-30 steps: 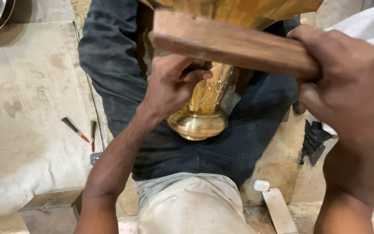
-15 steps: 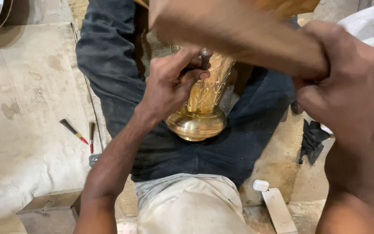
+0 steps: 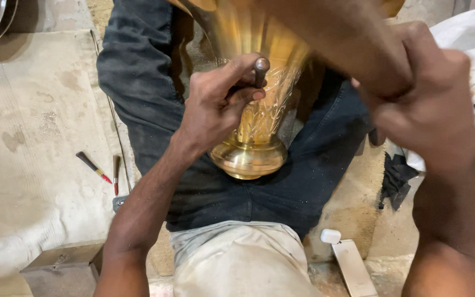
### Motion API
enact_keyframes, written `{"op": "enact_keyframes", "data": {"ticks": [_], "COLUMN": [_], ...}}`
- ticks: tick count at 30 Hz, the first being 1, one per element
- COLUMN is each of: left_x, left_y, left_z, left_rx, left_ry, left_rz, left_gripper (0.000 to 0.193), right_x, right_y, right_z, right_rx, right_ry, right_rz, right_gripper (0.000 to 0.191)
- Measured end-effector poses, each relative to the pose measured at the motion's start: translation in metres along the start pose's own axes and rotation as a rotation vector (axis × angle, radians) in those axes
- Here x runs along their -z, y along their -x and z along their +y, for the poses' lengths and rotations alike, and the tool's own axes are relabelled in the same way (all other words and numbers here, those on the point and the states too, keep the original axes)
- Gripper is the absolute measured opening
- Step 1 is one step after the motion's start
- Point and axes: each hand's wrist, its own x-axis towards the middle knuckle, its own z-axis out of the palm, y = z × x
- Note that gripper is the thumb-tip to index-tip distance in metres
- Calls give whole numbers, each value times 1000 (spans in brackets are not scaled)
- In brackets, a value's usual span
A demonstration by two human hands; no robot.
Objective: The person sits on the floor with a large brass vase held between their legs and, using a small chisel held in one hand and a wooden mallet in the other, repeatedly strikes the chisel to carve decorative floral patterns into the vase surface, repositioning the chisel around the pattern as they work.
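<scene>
1. The person is sitting on the floor with a brass vase [image 3: 254, 126] lying across the lap, its round foot pointing toward the belly and its wide mouth running out of the top of the view. Resting it between the thighs is keeping the round body from rolling.

2. The left hand [image 3: 215, 110] is closing around a thin metal punch [image 3: 260, 67], fingers and thumb curled tight about the shank, with only the blunt round head showing above the knuckles. The hand is lying against the patterned side of the vase, which seems to be steadying the tip on the metal; the tip itself is hidden behind the fingers.

3. The right hand [image 3: 430, 110] is wrapping fully around a wooden mallet [image 3: 336, 38], which is blurred and crossing above the vase, just beside the punch head. A full fist suits a swinging tool; whether the wood is touching the punch cannot be told through the blur.

4. Two small hand tools, a red-tipped tool [image 3: 93, 167] and a short chisel [image 3: 116, 173], are lying on the pale mat [image 3: 34, 121] by the left thigh, within easy reach of the left arm.

5. A flat wooden block [image 3: 353, 267] with a small white cap [image 3: 330, 236] beside it is lying near the right hip, and a dark rag [image 3: 398, 179] is sitting beside the right thigh.
</scene>
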Motion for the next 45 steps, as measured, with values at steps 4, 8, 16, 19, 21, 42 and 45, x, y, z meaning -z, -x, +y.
{"op": "enact_keyframes", "data": {"ticks": [4, 8, 16, 19, 21, 42, 45], "left_x": [0, 0, -1, -1, 0, 0, 0], "left_y": [0, -1, 1, 0, 0, 0, 3], "left_z": [-1, -2, -2, -2, -1, -9, -8], "left_rx": [-22, 47, 23, 111, 25, -14, 59], "left_ry": [-56, -114, -142, -176, -65, -89, -30], "left_rz": [-13, -42, -21, -59, -31, -12, -21], "left_gripper": [32, 26, 28, 24, 34, 18, 26], "right_x": [-1, -4, -4, -7, -8, 1, -1], "right_y": [1, 6, 7, 3, 3, 4, 6], "right_z": [1, -1, 8, 8, 8, 6, 5], "right_rx": [42, -28, -3, -76, -73, 6, 24], "right_ry": [181, 312, 181, -131, -125, 144, 123], "right_rz": [16, -81, 4, -22, -33, 30, 54], "right_gripper": [33, 43, 45, 33, 29, 44, 44]}}
